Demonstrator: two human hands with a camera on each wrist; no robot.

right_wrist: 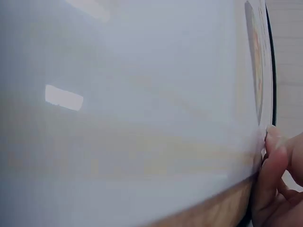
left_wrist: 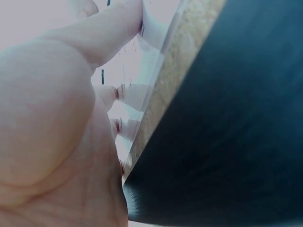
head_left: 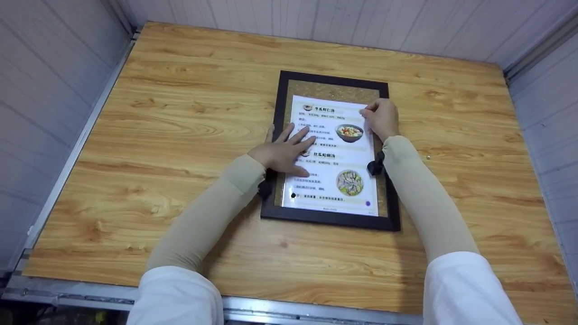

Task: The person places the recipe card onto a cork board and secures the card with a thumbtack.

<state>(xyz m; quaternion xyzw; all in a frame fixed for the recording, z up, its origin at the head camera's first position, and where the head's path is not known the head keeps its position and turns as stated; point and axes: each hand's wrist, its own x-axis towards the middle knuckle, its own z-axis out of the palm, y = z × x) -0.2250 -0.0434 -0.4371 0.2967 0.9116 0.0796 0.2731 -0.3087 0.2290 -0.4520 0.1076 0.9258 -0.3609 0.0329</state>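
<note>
So there's a dark picture frame (head_left: 331, 218) lying flat on a wooden table (head_left: 180, 113), a bit right of the middle, and inside it sits a brownish speckled backing board (head_left: 334, 89). On top of that board lies a glossy printed sheet (head_left: 332, 155) with text and two photos of food in bowls, one above the other on its right side. The sheet fills most of the frame's opening, with the board showing around it, mostly at the top.

The left hand (head_left: 283, 151) is flat on the left half of the sheet, fingers straight and spread apart, pressing down; its heel sits over the frame's left edge. In the left wrist view the fingertips (left_wrist: 117, 92) touch the shiny sheet right beside the board and the dark frame.

The right hand (head_left: 381, 118) is at the sheet's top right corner, fingers curled and pinching its edge. The right wrist view shows a fingertip (right_wrist: 273, 138) tight on that edge.
</note>
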